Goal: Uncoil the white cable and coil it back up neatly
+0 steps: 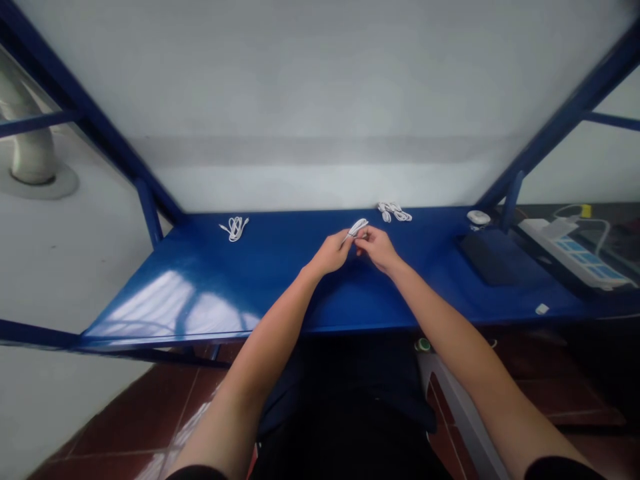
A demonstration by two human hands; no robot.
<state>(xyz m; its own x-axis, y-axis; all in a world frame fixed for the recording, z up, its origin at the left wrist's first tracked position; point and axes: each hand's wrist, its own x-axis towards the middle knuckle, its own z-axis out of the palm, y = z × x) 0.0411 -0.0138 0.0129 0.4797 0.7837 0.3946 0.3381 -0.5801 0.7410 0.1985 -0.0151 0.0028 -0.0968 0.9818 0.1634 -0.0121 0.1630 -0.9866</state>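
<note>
A white cable (358,227), folded into a compact bundle, is held up between my two hands above the blue table. My left hand (334,252) grips the bundle from the left side with its fingers wrapped round it. From the right, the fingers of my right hand (375,247) pinch at the bundle's middle, where a dark band seems to cross it. On the table to the left lies a loosely coiled white cable (235,229). Behind my right hand, near the wall, rest bundled white cables (395,212).
The blue table (280,267) meets a pale wall behind, with blue frame posts (150,213) at both sides. To the right are a round white coil (479,218), a dark flat pad (486,259), a white power strip (575,253) and a small white piece (542,309).
</note>
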